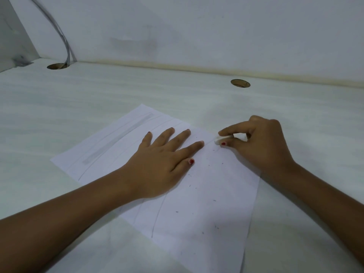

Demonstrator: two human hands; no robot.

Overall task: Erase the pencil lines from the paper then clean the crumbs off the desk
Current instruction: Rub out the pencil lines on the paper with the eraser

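Left hand (161,160) lies flat, palm down on the paper (206,194), fingers straight and spread and pressing the sheet to the table (78,99), gripping nothing. Right hand (264,142) sits just beside it, the two hands apart and not touching. It pinches a small white eraser (221,139) between thumb and index finger, other fingers curled in behind. The eraser's tip is down at the paper's far edge, just past the left index fingertip; can't tell whether it actually touches the sheet. The white paper lies angled on the table, one corner pointing away beyond the left fingers, the near end running down between the two forearms. The right wrist is at the sheet's right edge, and the left forearm crosses its left side. Faint curved pencil lines (157,217) show under and near the left wrist, with more past the left fingertips. A pale grey strip (118,137) runs along the paper out beyond the left hand's little finger; can't tell if it's shading or a flat object. Dark crumbs (215,226) are scattered over the paper between the hands and toward the person, mostly below the right hand's thumb. One round hole (58,66) is in the table far beyond the left hand, with a grey cable (59,30) dropping into it. A second round hole (240,83) lies beyond the right hand. A white wall (197,26) stands behind the table.
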